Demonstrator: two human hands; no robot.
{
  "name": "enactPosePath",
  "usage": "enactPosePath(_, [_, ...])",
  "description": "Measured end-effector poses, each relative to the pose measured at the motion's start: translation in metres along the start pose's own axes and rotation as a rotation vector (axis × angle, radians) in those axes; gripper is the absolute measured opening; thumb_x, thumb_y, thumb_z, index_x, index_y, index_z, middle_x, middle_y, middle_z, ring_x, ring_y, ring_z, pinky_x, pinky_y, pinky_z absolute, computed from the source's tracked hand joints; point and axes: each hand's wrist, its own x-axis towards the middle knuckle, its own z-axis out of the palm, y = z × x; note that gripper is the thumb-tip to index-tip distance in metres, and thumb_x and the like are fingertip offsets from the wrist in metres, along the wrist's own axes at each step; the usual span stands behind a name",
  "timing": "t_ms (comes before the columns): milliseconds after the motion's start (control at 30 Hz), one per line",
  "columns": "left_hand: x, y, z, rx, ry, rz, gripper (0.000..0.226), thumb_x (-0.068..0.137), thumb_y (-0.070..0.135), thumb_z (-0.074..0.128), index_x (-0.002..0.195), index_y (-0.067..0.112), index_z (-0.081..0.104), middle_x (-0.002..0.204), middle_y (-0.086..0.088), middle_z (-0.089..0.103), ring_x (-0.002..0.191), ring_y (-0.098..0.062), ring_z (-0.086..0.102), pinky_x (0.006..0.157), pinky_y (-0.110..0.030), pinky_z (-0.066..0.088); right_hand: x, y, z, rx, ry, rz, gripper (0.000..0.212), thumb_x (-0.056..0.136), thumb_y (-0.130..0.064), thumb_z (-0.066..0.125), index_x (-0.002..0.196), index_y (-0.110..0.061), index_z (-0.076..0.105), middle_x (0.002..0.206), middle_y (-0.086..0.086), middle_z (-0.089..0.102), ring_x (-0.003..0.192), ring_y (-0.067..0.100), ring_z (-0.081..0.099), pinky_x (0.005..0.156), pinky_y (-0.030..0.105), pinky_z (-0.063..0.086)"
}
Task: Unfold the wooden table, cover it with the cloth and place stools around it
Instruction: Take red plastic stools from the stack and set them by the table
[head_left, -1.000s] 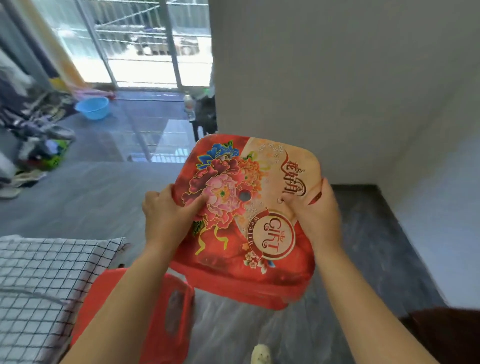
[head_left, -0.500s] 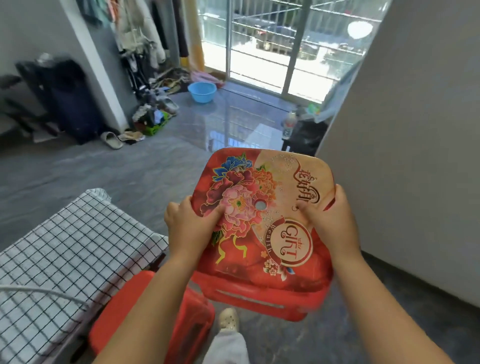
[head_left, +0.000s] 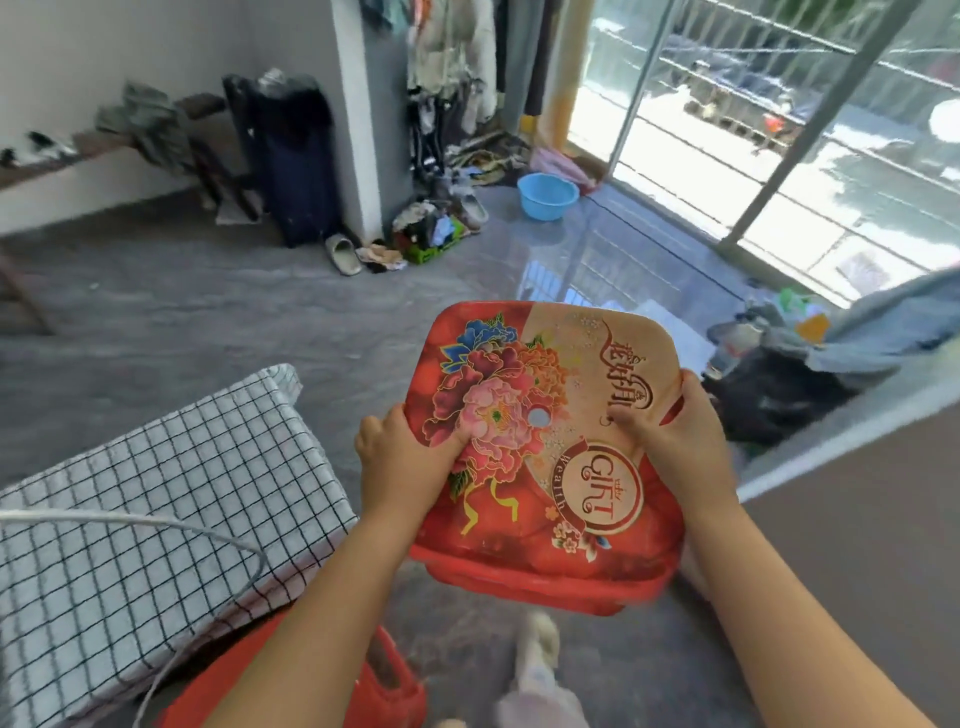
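I carry a red plastic stool (head_left: 545, 410) with a flower print and a small hole in its seat, held up in front of me above the floor. My left hand (head_left: 402, 462) grips its left edge, thumb on the seat. My right hand (head_left: 670, 441) grips its right edge. The table under the white checked cloth (head_left: 156, 499) stands at the lower left. A second red stool (head_left: 384, 691) sits on the floor beside the table's near corner, partly hidden by my left forearm.
A grey wall corner (head_left: 857, 519) is close on my right. Beyond it lie a dark bag and clutter (head_left: 774, 384). A blue basin (head_left: 548, 196), shoes, clothes and a dark suitcase (head_left: 296, 161) line the far side by the glass doors. A white cable (head_left: 156, 525) lies across the cloth.
My view has swung left along the room while both hands keep hold of the stool; the wall has slid off to the right and the cloth-covered table shows more fully.
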Motion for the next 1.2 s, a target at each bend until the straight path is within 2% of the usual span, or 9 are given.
enactPosePath(133, [0.055, -0.008, 0.017, 0.006, 0.035, -0.133, 0.095, 0.046, 0.096, 0.046, 0.108, 0.025, 0.058, 0.103, -0.003, 0.057, 0.108, -0.022, 0.04, 0.09, -0.036, 0.039, 0.087, 0.0, 0.055, -0.037, -0.151, -0.046, 0.052, 0.069, -0.036, 0.081, 0.107, -0.021, 0.049, 0.096, -0.008, 0.064, 0.085, 0.013, 0.061, 0.069, 0.031, 0.045])
enactPosePath(267, [0.116, -0.005, 0.035, -0.012, 0.097, -0.291, 0.085, 0.056, 0.078, 0.065, 0.118, 0.021, 0.055, 0.109, -0.007, 0.048, 0.113, -0.026, 0.042, 0.094, -0.038, 0.04, 0.178, 0.001, 0.118, -0.035, -0.295, -0.05, 0.054, 0.068, -0.031, 0.081, 0.11, -0.021, 0.049, 0.096, -0.01, 0.065, 0.084, 0.012, 0.061, 0.066, 0.029, 0.043])
enactPosePath(367, [0.156, -0.012, 0.049, -0.018, 0.108, -0.407, 0.095, 0.053, 0.082, 0.062, 0.125, 0.022, 0.05, 0.119, -0.011, 0.046, 0.12, -0.03, 0.04, 0.098, -0.043, 0.042, 0.231, 0.001, 0.161, -0.049, -0.403, -0.054, 0.053, 0.069, -0.028, 0.081, 0.108, -0.019, 0.048, 0.092, -0.011, 0.061, 0.08, 0.01, 0.059, 0.06, 0.025, 0.04])
enactPosePath(467, [0.203, -0.029, 0.066, -0.04, 0.102, -0.56, 0.102, 0.052, 0.085, 0.058, 0.131, 0.022, 0.047, 0.122, -0.012, 0.045, 0.121, -0.032, 0.043, 0.099, -0.047, 0.042, 0.29, 0.006, 0.217, -0.113, -0.558, -0.038, 0.054, 0.069, -0.029, 0.082, 0.109, -0.019, 0.047, 0.09, -0.013, 0.06, 0.083, 0.014, 0.06, 0.067, 0.033, 0.047])
enactPosePath(600, [0.25, -0.062, 0.088, -0.063, 0.062, -0.67, 0.098, 0.054, 0.082, 0.055, 0.133, 0.024, 0.044, 0.12, -0.013, 0.046, 0.117, -0.033, 0.049, 0.097, -0.046, 0.045, 0.347, 0.022, 0.299, -0.216, -0.722, 0.016, 0.066, 0.067, -0.03, 0.082, 0.118, -0.018, 0.042, 0.108, 0.003, 0.063, 0.096, 0.027, 0.061, 0.081, 0.049, 0.052])
enactPosePath(733, [0.292, -0.118, 0.12, -0.113, -0.018, -0.743, 0.084, 0.054, 0.081, 0.055, 0.126, 0.039, 0.045, 0.121, -0.006, 0.053, 0.117, -0.028, 0.052, 0.095, -0.048, 0.047, 0.383, 0.046, 0.385, -0.297, -0.816, 0.069, 0.075, 0.068, -0.028, 0.081, 0.128, -0.016, 0.037, 0.118, 0.007, 0.06, 0.1, 0.031, 0.06, 0.082, 0.051, 0.052])
enactPosePath(867, [0.326, -0.179, 0.155, -0.142, -0.055, -0.854, 0.087, 0.052, 0.08, 0.054, 0.125, 0.034, 0.046, 0.123, -0.008, 0.053, 0.117, -0.029, 0.052, 0.096, -0.048, 0.046, 0.398, 0.085, 0.47, -0.328, -0.897, 0.111, 0.094, 0.071, -0.029, 0.079, 0.144, -0.018, 0.021, 0.132, 0.006, 0.053, 0.109, 0.032, 0.058, 0.085, 0.052, 0.052])
enactPosePath(1033, [0.348, -0.239, 0.193, -0.183, -0.108, -0.917, 0.075, 0.06, 0.074, 0.057, 0.125, 0.038, 0.047, 0.12, 0.002, 0.057, 0.111, -0.023, 0.056, 0.095, -0.046, 0.046, 0.403, 0.138, 0.548, -0.375, -0.924, 0.144, 0.083, 0.074, -0.032, 0.076, 0.139, -0.016, 0.027, 0.129, 0.008, 0.055, 0.109, 0.033, 0.059, 0.084, 0.052, 0.052])
enactPosePath(1200, [0.362, -0.282, 0.224, -0.183, -0.144, -0.959, 0.069, 0.062, 0.069, 0.061, 0.122, 0.037, 0.048, 0.119, 0.0, 0.057, 0.111, -0.025, 0.056, 0.095, -0.048, 0.046, 0.402, 0.184, 0.588, -0.408, -0.959, 0.204, 0.096, 0.07, -0.032, 0.078, 0.145, -0.017, 0.021, 0.137, 0.011, 0.05, 0.119, 0.032, 0.054, 0.091, 0.054, 0.05])
